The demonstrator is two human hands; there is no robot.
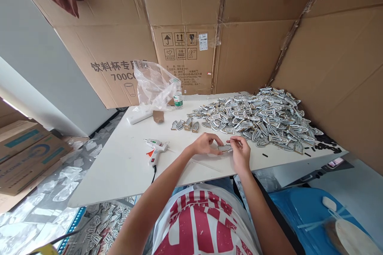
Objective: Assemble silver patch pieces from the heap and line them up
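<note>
Over the near part of the white table (pixel 125 175), my left hand (pixel 207 144) is closed on the edge of a small flat grey-and-white pointed piece (pixel 224 148). My right hand (pixel 240 151) meets the piece from the other side, thumb and forefinger pinched just above its right end. What those fingertips hold, if anything, is too small to make out. Similar pieces lie in a large pile (pixel 248 115) at the back right, and a few small stacks (pixel 188 124) stand beyond my left hand. Tiny black strips (pixel 265 155) lie right of my right hand.
A white glue gun (pixel 155 151) lies left, its cord over the front edge. Behind are a clear plastic bag (pixel 152 85) and a bottle (pixel 178 100). More black strips (pixel 327 145) lie at the right corner. Cardboard (pixel 185 4) walls the back. A blue stool (pixel 296 207) stands below right.
</note>
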